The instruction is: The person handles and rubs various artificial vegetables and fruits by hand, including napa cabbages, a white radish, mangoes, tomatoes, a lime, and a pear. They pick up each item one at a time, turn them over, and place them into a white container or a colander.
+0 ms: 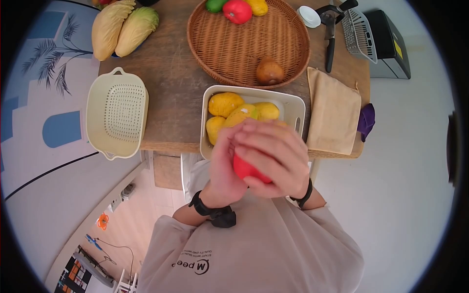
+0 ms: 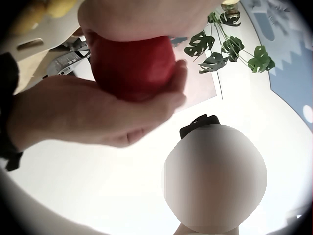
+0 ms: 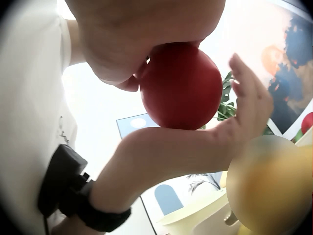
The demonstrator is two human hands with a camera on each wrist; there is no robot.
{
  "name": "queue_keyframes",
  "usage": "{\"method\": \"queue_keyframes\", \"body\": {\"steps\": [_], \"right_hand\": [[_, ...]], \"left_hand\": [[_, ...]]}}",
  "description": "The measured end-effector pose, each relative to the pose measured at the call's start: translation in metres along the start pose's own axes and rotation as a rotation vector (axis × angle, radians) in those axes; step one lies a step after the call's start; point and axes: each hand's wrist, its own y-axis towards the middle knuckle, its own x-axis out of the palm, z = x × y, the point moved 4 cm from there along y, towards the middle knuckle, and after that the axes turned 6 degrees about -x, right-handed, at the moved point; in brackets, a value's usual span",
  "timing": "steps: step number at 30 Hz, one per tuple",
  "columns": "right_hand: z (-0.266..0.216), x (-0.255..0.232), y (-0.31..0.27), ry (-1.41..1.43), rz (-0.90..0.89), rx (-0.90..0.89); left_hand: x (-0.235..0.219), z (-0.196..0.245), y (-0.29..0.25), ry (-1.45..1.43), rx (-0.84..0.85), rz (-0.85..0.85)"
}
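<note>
Close to my chest, in the head view, both hands hold a smooth red round fruit (image 1: 246, 170) between them. My right hand (image 1: 278, 158) grips it from the right, its fingers curled over the top. My left hand (image 1: 227, 168) presses against the other side with its palm. In the right wrist view the left hand's fingers (image 3: 252, 95) stand up, loosely bent, apart from the fruit. The hands overlap the near part of a white basket (image 1: 207, 93), which holds several yellow mangoes (image 1: 224, 104).
A round wicker tray (image 1: 229, 53) behind the basket bears a red fruit (image 1: 238, 10) and a brown round fruit (image 1: 269, 71). An off-white colander (image 1: 117, 112) stands left, below napa cabbages (image 1: 110, 29). Right are a beige cloth (image 1: 334, 110) and a knife (image 1: 330, 49).
</note>
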Motion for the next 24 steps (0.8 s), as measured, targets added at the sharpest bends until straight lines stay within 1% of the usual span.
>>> {"method": "queue_keyframes", "body": {"steps": [1,3,4,6,7,9,10,12,13,15,16,17,18,19,22,23,24], "right_hand": [[0.003,-0.001,0.008,-0.002,0.011,0.01],[-0.006,0.001,0.011,0.037,0.01,-0.065],[-0.024,0.003,0.004,0.077,0.0,-0.149],[-0.045,0.005,0.002,0.155,-0.052,-0.347],[-0.042,0.001,0.002,0.182,-0.03,-0.312],[-0.03,-0.008,-0.001,0.244,0.015,-0.239],[-0.011,-0.003,-0.005,0.2,0.063,-0.13],[0.005,0.0,0.005,0.123,0.055,-0.024],[-0.003,0.003,0.004,0.124,0.027,-0.071],[-0.018,0.007,0.0,0.13,-0.028,-0.164],[-0.037,0.012,0.0,0.156,-0.019,-0.24],[-0.046,0.014,0.002,0.181,-0.01,-0.319],[-0.044,0.009,0.004,0.134,0.027,-0.402],[-0.032,0.006,0.005,0.131,-0.013,-0.291],[0.003,0.004,0.01,0.059,0.026,-0.077],[0.005,0.003,0.013,0.045,0.032,-0.06],[0.001,0.003,0.013,0.049,0.024,-0.094]], "left_hand": [[0.002,-0.001,-0.001,-0.003,-0.016,0.011],[-0.009,-0.01,0.014,-0.245,-0.156,-0.262],[-0.008,-0.008,0.016,-0.179,-0.141,-0.308],[-0.014,-0.01,0.018,-0.219,-0.143,-0.307],[-0.016,-0.01,0.018,-0.239,-0.142,-0.306],[-0.017,-0.008,0.014,-0.161,-0.123,-0.304],[-0.017,-0.006,0.012,-0.12,-0.112,-0.304],[-0.015,-0.007,0.011,-0.186,-0.112,-0.108],[-0.016,-0.008,0.011,-0.219,-0.112,-0.01],[-0.022,-0.01,0.02,-0.265,-0.124,-0.228],[-0.022,-0.01,0.022,-0.287,-0.136,-0.336],[-0.025,-0.011,0.023,-0.32,-0.136,-0.358],[-0.027,-0.011,0.023,-0.353,-0.134,-0.379],[-0.028,-0.012,0.021,-0.387,-0.131,-0.398],[-0.025,-0.01,0.009,-0.35,-0.233,-0.129],[-0.021,-0.011,0.01,-0.344,-0.237,-0.178],[-0.016,-0.013,0.011,-0.338,-0.241,-0.226]]}}
